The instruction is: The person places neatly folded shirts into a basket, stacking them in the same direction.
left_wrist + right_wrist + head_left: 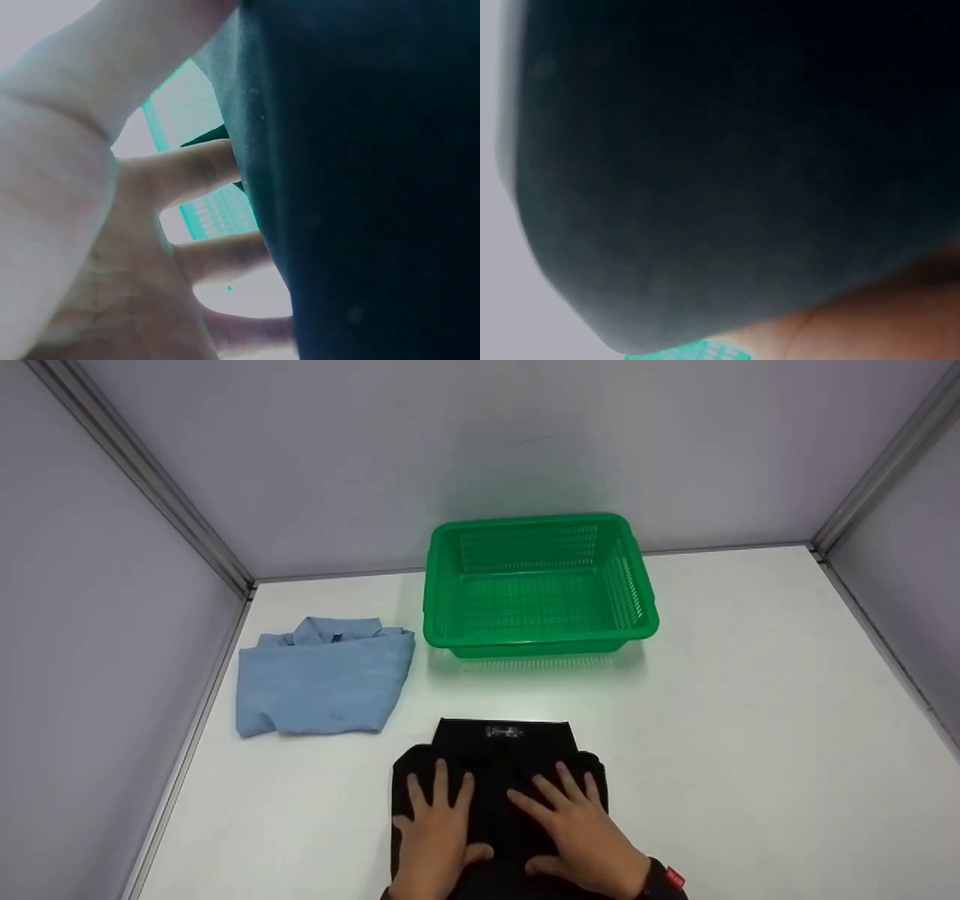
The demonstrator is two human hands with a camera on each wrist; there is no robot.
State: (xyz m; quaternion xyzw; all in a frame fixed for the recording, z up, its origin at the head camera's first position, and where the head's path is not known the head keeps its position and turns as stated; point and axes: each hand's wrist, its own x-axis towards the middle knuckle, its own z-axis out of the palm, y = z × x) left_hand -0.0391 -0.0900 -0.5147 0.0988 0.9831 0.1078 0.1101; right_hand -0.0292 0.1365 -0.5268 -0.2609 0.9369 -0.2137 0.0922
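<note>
A folded black shirt (502, 765) lies on the white table at the near edge of the head view, its collar with a pale label pointing away from me. My left hand (433, 832) rests on the shirt's left half, fingers spread and straight. On the right half, my right hand (581, 836) lies likewise with fingers spread. In the left wrist view, dark cloth (375, 187) covers the ends of the fingers (195, 172). Dark cloth (720, 172) fills most of the right wrist view, leaving only a strip of the right hand (870, 322) visible.
A green plastic basket (540, 646) with slotted sides stands beyond the shirt, near the back wall. To its left lies a folded light blue shirt (322, 686), collar at the back. Pale panels (525, 450) enclose the white table (750, 720) at the back and sides.
</note>
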